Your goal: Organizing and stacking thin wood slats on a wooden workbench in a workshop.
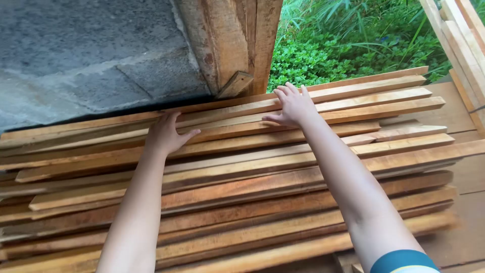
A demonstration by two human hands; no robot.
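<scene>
Left hand [165,134] and right hand [292,107]: I see both arms stretched forward, palms down, fingers spread and flat on the far slats of the stacked wooden slats [242,197]. Neither hand pinches anything. Under my forearms the stack runs from left to right. Behind it stand a grey block wall [86,55], a wooden post [237,45] and green plants [353,40].
</scene>
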